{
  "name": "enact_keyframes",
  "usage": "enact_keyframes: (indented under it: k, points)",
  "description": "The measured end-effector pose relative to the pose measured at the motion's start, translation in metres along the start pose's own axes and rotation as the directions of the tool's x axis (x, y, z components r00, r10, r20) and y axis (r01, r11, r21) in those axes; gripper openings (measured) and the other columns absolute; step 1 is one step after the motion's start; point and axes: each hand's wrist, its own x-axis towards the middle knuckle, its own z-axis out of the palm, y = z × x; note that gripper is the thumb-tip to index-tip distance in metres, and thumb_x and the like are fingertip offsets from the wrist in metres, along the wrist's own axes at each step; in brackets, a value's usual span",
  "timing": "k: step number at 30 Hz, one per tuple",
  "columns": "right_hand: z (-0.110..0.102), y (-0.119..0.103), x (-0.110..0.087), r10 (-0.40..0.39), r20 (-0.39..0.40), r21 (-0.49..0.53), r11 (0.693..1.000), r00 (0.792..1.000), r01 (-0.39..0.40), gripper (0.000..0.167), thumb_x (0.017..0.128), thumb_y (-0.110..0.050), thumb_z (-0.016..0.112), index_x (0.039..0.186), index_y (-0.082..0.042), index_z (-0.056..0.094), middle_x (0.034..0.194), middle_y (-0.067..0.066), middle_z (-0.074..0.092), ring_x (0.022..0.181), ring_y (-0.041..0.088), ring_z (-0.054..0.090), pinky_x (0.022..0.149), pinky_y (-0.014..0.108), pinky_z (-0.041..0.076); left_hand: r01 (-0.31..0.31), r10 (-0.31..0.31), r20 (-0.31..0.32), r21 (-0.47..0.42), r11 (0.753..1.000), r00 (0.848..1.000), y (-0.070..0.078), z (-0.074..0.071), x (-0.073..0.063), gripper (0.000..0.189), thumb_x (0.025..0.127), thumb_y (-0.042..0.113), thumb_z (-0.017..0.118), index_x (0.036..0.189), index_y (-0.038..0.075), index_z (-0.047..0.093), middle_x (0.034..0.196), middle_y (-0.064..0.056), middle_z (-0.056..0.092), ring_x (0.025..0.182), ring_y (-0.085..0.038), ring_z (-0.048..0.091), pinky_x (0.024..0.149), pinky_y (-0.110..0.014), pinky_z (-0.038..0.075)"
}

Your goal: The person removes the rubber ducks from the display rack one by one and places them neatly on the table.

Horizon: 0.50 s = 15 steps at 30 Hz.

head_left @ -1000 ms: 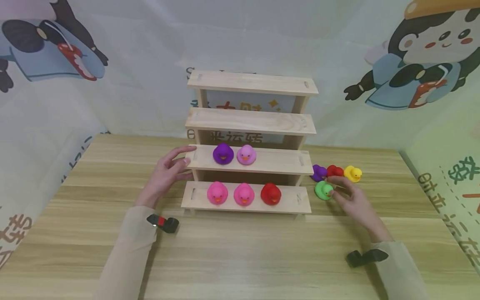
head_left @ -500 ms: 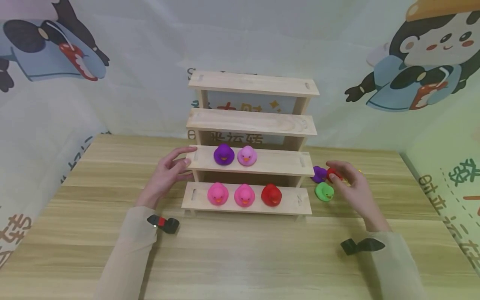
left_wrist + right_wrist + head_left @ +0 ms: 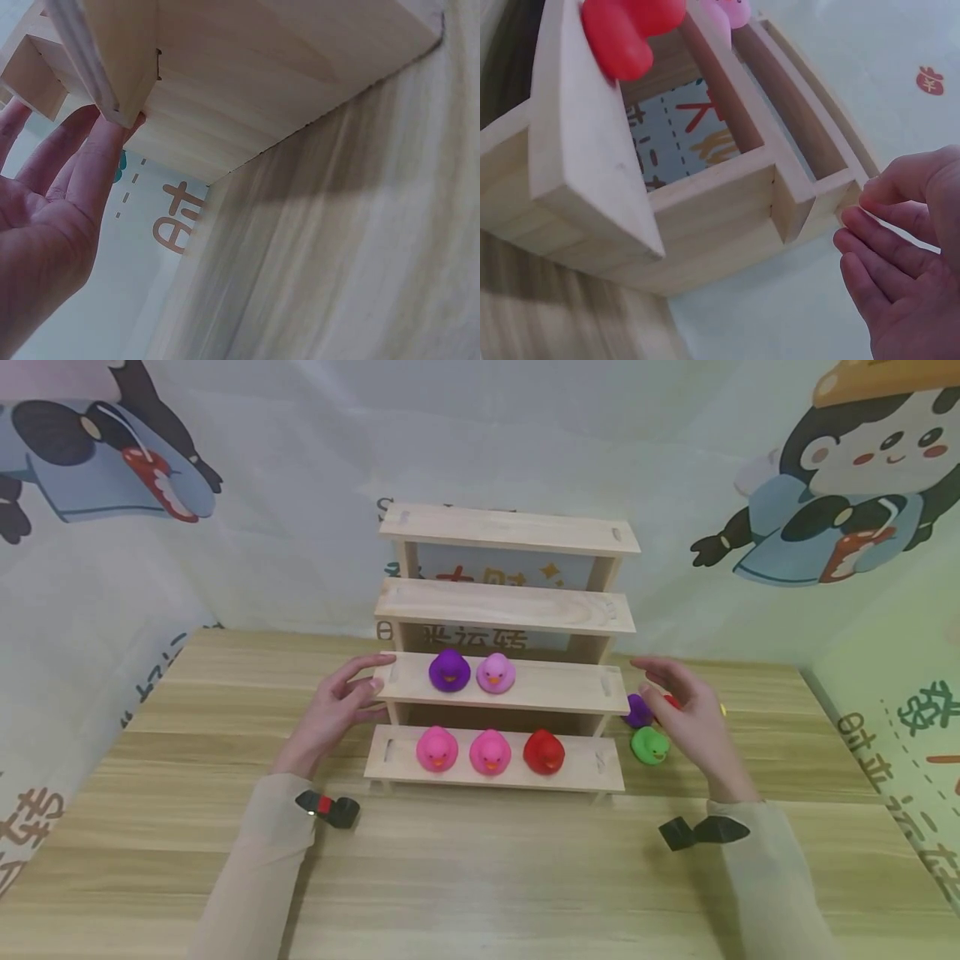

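A four-tier wooden stand faces me in the head view. My left hand holds the left end of its second-lowest tier, and in the left wrist view fingertips lie around the board's corner. My right hand hovers right of the stand with fingers extended and nothing between them. Beneath and beside it on the table are a purple rubber duck, a green duck, a mostly covered red duck and a yellow duck, of which only a sliver shows.
A purple duck and a light pink duck sit on the second-lowest tier. Two pink ducks and a red duck stand on the lowest. Behind the wooden table hangs a printed cloth backdrop.
My right hand has left the green duck, passed over the red and yellow ducks, and shifted left towards the stand. My left hand and the ducks on the stand stay put.
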Motion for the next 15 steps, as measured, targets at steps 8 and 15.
enact_keyframes:
  k: [8,15]
  points:
    - [0.012,-0.013,0.011,-0.103,0.000,0.083,0.991,0.995,0.102,0.029,0.092,0.011,0.054,0.121,0.012,0.055,0.124,0.024,0.057,0.118,0.021,0.053,0.102,0.024,0.039,0.014,-0.014,-0.013,-0.006,1.000,1.000,0.000,0.001,0.000,0.035,0.101,0.011,0.048,0.136,0.008,0.052,0.126,-0.023,0.049,0.100,-0.019,0.064,0.082,-0.040,0.055]
    - [0.028,-0.018,0.018,-0.129,0.031,0.091,0.988,0.991,0.126,0.031,0.091,0.011,0.054,0.122,0.012,0.055,0.125,0.023,0.057,0.118,0.024,0.053,0.104,0.026,0.038,0.013,-0.014,-0.014,-0.014,1.000,1.000,0.000,0.001,-0.001,0.035,0.101,0.010,0.048,0.135,0.009,0.054,0.124,-0.024,0.049,0.099,-0.019,0.064,0.083,-0.041,0.055]
